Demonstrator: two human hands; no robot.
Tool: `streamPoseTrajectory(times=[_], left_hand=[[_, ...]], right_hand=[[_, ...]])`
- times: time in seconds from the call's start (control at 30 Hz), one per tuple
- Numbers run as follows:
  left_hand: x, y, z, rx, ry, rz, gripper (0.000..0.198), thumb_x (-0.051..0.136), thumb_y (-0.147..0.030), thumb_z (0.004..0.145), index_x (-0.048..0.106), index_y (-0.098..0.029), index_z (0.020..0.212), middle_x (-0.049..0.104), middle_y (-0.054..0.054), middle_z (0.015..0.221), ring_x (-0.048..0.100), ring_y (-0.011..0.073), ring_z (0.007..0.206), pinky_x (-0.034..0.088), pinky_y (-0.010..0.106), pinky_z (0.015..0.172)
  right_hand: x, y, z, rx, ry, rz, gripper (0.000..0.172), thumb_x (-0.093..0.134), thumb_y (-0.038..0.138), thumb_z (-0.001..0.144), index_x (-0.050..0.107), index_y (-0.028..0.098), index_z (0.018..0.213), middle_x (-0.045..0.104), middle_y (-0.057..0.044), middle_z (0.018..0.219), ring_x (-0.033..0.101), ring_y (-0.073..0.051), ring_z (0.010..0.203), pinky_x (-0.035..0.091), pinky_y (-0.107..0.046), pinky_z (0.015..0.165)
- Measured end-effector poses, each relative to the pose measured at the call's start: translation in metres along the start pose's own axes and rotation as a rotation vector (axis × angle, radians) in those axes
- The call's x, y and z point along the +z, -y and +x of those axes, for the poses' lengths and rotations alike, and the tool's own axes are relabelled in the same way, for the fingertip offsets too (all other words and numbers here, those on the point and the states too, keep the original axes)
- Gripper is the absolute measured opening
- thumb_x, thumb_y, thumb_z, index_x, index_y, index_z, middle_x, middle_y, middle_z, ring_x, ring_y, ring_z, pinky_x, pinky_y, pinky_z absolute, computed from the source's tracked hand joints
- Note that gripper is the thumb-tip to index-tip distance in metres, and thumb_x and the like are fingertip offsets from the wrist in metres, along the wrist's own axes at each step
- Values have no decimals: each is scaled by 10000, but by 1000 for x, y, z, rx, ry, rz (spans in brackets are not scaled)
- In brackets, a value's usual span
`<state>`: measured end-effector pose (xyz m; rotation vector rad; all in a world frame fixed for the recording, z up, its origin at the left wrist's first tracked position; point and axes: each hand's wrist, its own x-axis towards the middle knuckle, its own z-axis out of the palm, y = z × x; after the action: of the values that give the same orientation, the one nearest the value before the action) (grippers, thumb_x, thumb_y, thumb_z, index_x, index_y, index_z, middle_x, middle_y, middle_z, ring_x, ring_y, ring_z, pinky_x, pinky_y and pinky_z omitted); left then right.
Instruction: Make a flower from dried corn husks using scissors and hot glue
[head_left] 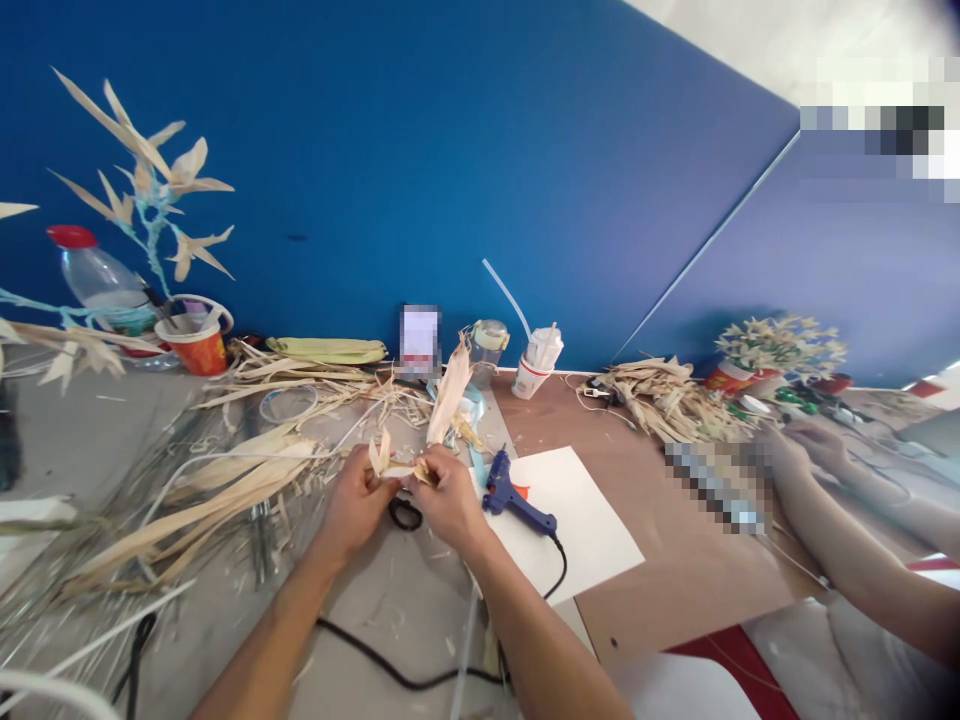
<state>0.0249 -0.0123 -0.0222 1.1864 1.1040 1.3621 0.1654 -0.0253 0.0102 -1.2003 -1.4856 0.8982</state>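
Observation:
Both of my hands meet above the table in the middle of the view. My left hand [358, 500] is closed, pinching one end of a pale dried corn husk strip [401, 470]. The other end sits in the closed fingers of my right hand [448, 492], where a small yellowish bit shows at the fingertips. A wider husk piece [451, 390] stands up just beyond my right hand; whether it is held or leaning I cannot tell. Right of that hand, a blue glue gun [517, 495] lies on white paper [592, 525]. Under my hands is a black ring-shaped object [406, 514].
Long husks [225, 490] and thin wires cover the left side. A red cup [196, 345] holds a husk-flower branch [154, 215] beside a bottle [105, 285]. At the back stand a phone [420, 340], a jar [489, 345] and a white cup [536, 360]. Another person's arms [840, 540] reach in from the right.

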Motion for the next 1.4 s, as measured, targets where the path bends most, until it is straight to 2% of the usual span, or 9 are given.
streamPoseTrajectory(times=[0.23,0.4,0.53,0.7,0.8,0.9,1.0,1.17,1.4], left_hand=[[1,-4,-2,145,25,155,326,806,-216,574,656,-216,864,580,31,937,558,191,806,426,260,667],[-2,0,-2,42,14,61,368,799,-196,575,631,-214,902,593,-5,885,463,96,539,330,227,500],[-3,-4,1,-53,-9,-117,336,769,-279,647,609,-203,933,599,-30,715,490,113,557,340,226,528],[-4,-15,6,-125,-159,-365,276,790,-317,605,615,-168,759,425,-94,502,293,54,433,240,209,457],[-3,-20,5,-156,-144,-418,257,788,-286,591,625,-167,750,358,-110,453,260,49,418,229,203,452],[-1,-20,3,-183,-105,-370,257,771,-251,571,657,-160,784,438,-86,504,300,53,439,238,207,461],[0,-16,1,-191,-75,-305,213,762,-250,546,650,-169,707,500,-61,563,314,64,451,225,228,461],[2,-9,-2,-261,20,-205,259,767,-317,584,649,-180,769,491,-68,549,343,81,465,234,230,476],[5,-12,-4,-359,108,-222,399,801,-381,565,608,-169,843,594,-31,678,490,108,576,327,219,525]], right_hand=[[-2,-10,3,188,192,114,99,502,244,739,534,193,661,499,28,608,435,-137,604,343,-263,618],[-7,-10,7,206,74,7,114,487,220,728,481,202,616,465,36,570,413,-135,586,303,-255,576],[-10,-11,9,219,15,31,238,529,305,764,444,199,569,398,52,528,360,-112,549,271,-248,544],[-9,-7,8,382,16,429,405,637,572,714,537,188,634,358,70,491,283,-85,472,215,-240,481],[-12,3,9,504,24,749,521,650,679,651,640,173,778,486,33,566,374,-96,493,288,-235,483],[-13,10,9,547,79,924,578,602,730,667,664,169,791,580,-9,640,474,-122,543,374,-247,517],[-10,7,9,545,65,956,502,584,676,723,659,182,776,616,-15,651,525,-144,573,415,-263,541],[-1,-7,8,488,-129,913,132,712,248,633,652,192,737,634,14,663,558,-126,622,437,-233,590],[8,-9,3,440,-37,900,217,758,227,584,628,182,752,644,14,649,569,-128,575,450,-254,581]])
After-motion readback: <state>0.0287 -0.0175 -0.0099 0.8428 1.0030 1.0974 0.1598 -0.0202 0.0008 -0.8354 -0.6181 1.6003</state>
